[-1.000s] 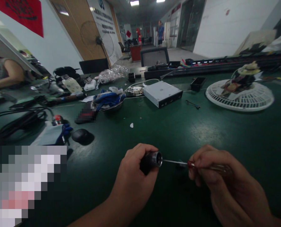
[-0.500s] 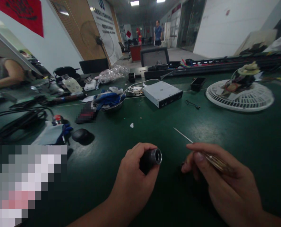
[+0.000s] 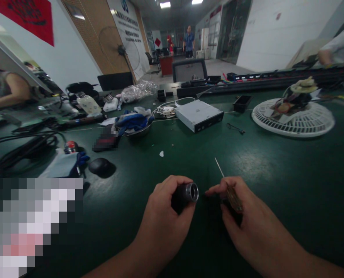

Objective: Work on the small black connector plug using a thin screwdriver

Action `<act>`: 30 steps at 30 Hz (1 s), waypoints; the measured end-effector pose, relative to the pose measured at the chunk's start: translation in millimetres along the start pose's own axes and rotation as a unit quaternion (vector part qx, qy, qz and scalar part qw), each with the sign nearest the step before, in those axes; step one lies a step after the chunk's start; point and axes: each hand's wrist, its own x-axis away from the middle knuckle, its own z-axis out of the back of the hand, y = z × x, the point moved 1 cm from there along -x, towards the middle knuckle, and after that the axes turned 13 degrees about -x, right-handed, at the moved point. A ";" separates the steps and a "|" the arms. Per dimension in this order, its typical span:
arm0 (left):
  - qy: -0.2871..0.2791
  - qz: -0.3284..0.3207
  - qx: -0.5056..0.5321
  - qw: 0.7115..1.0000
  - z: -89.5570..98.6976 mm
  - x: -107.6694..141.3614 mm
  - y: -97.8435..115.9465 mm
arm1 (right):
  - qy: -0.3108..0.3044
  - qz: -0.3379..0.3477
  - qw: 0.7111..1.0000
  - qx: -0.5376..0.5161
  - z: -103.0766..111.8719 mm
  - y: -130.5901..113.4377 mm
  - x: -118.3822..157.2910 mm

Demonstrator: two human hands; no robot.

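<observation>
My left hand (image 3: 163,216) is wrapped round a short black tube (image 3: 186,192), whose hollow, silvery-rimmed end faces right. Its other end is hidden in my palm. To the right, my right hand (image 3: 247,216) grips a screwdriver (image 3: 233,197) with a see-through amber handle. The thin shaft points up and away over the green table. My right thumb is below the handle, and a fingertip reaches left, a short gap from the tube's open end. Whether those fingers hold anything else small, I cannot tell.
Ahead lie a silver disc drive (image 3: 199,114), a short cable (image 3: 236,128) and a white fan grille (image 3: 293,117) with its motor. A black mouse (image 3: 100,166), a bowl with blue cloth (image 3: 137,119) and black cables (image 3: 24,150) are on the left. People sit at both sides.
My right hand has moved left, closer to the tube, and the screwdriver has turned to a steeper angle. My left hand has stayed almost still. The standing person has shifted slightly left.
</observation>
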 end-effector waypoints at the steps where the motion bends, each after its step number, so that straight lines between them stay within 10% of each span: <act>1: 0.000 0.001 0.000 1.000 0.1 -0.1 0.0 | 0.000 0.001 1.000 -0.013 -0.1 -0.9 -0.4; 12: -0.016 -0.082 0.021 0.996 -3.8 1.1 -1.6 | 0.101 0.125 0.965 -0.207 0.6 -14.4 5.5; 30: -0.025 -0.190 0.046 0.980 1.1 1.1 7.3 | 0.078 0.093 0.974 -0.190 0.6 -11.1 5.2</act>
